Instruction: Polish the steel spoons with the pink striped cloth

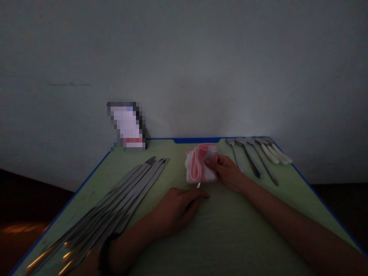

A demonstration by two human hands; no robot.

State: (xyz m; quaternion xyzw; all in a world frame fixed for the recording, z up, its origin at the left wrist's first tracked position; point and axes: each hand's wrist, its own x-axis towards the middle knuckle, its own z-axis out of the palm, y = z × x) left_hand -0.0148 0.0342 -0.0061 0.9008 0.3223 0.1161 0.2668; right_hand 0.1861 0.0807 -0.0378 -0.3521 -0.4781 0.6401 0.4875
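My right hand [227, 170] grips a folded pink and white cloth [198, 163] near the middle of the green table [230, 237]. The cloth is wrapped around the far end of a thin metal utensil [198, 185], of which only a short piece shows. My left hand [178, 209] lies closed over the near end of that utensil, its fingers curled down on the table just below the cloth.
Several long metal knives [120, 203] lie side by side on the left of the table. Several spoons [258, 157], some with white handles, lie at the back right. A blurred-out small object [128, 126] stands against the wall [184, 69] at the back left.
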